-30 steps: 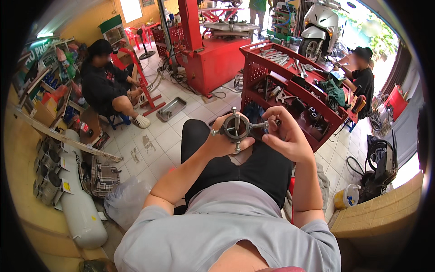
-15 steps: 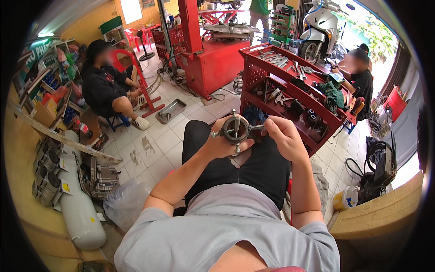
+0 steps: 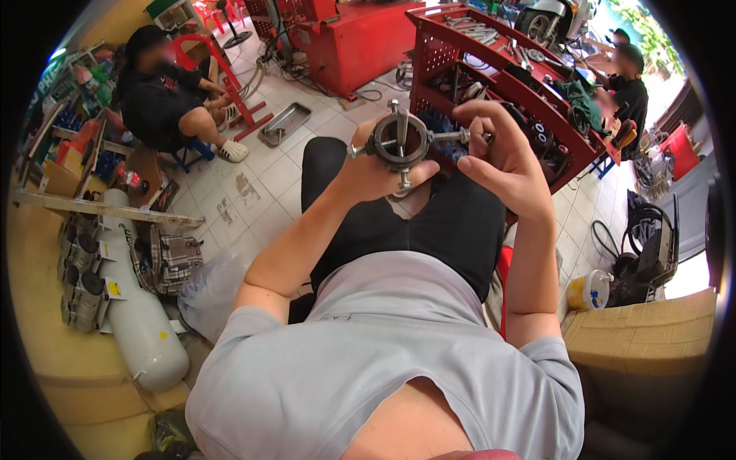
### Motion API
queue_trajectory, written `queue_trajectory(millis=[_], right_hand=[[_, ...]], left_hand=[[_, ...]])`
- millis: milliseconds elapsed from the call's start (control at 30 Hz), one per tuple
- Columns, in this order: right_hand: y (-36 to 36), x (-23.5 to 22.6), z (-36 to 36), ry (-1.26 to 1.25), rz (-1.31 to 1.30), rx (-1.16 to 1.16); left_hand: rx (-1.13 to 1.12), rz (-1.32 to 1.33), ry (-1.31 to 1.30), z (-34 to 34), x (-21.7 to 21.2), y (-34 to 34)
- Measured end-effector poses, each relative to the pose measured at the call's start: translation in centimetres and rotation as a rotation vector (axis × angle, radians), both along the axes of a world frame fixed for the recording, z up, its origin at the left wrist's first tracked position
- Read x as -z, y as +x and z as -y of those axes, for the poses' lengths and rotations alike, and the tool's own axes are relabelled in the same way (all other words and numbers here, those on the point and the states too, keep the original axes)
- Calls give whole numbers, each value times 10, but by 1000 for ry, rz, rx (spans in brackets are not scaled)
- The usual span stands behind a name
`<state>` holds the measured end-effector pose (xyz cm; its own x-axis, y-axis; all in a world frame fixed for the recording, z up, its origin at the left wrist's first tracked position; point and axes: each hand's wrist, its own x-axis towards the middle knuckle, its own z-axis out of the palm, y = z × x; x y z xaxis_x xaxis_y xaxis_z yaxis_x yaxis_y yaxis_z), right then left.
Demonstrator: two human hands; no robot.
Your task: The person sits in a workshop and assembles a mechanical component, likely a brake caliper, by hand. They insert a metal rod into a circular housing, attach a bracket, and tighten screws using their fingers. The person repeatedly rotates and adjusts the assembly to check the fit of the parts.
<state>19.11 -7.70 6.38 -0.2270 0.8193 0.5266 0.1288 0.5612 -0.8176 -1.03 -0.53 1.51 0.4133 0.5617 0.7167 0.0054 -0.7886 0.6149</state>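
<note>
Above my lap, my left hand (image 3: 366,182) grips a dark metal ring tool (image 3: 424,146) with several bolts sticking out around its rim. A bright metal rod stands in the ring's opening, and my left thumb rests below it. Most of my left fingers are hidden behind the ring. On the right side a long bolt (image 3: 452,137) points out toward my right hand (image 3: 515,170). My right thumb and forefinger are spread apart around that bolt's outer end. Other right fingers curl close behind the bolt; whether they touch it I cannot tell.
A red tool cart (image 3: 529,100) with wrenches stands ahead on the right. A metal tray (image 3: 285,123) lies on the tiles ahead left, near a seated person (image 3: 165,100). A grey gas cylinder (image 3: 146,322) lies at left; a white bucket (image 3: 589,290) stands at right.
My right hand has let go of the long bolt, its thumb and forefinger spreading apart. The ring stays in my left hand. The whole view has tilted downward.
</note>
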Motion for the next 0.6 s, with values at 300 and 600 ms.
queue_trajectory(millis=[300,600], right_hand=[[0,2,-1,-160,-7,-24],[1,10,-9,-88,-30,-45]], left_hand=[[8,30,-36,0,1,2],[19,46,-28,-3,2,3]])
